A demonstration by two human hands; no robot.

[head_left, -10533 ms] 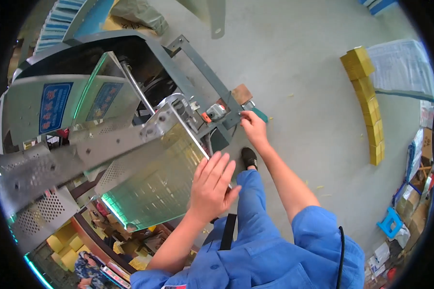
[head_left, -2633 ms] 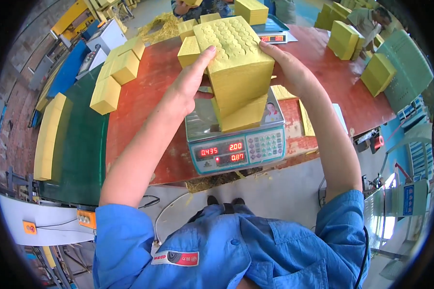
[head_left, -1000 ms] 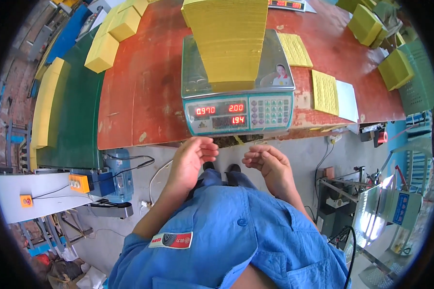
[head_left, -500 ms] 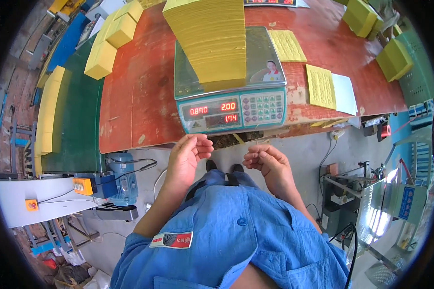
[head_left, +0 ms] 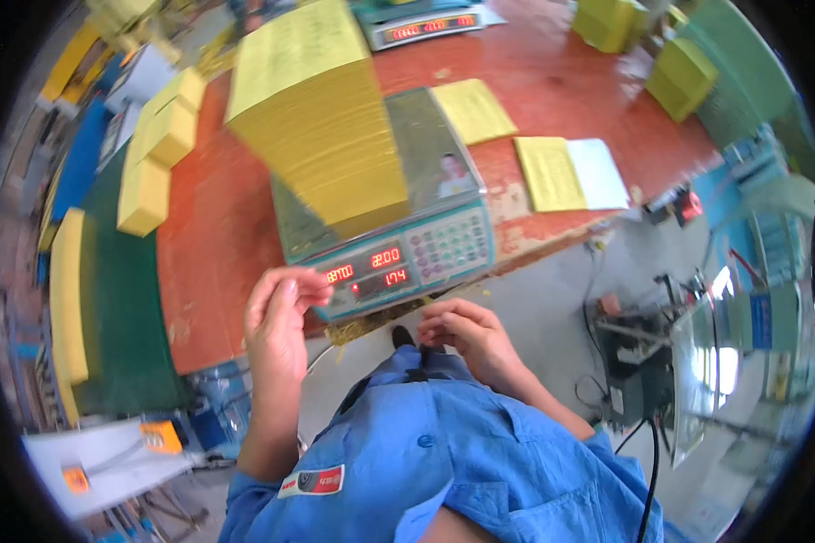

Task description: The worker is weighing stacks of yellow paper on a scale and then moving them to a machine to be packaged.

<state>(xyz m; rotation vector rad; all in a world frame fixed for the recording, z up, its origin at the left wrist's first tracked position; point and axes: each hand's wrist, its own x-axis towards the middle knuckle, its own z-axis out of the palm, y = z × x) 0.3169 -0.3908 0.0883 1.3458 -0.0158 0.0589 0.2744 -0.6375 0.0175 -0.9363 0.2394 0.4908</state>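
The stack (head_left: 321,127) stands on the scale (head_left: 448,249), farther off than the left hand (head_left: 279,326) and right hand (head_left: 471,337), both empty, loosely curled.

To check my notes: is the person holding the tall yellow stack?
No, the left hand and right hand are both apart from the yellow stack, which stands on the scale.

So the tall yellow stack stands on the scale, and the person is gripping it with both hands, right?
Not quite: neither hand grips the stack. In the head view, the left hand is by the scale's near left corner and the right hand is in front of its near side. The tall yellow stack does stand on the scale.
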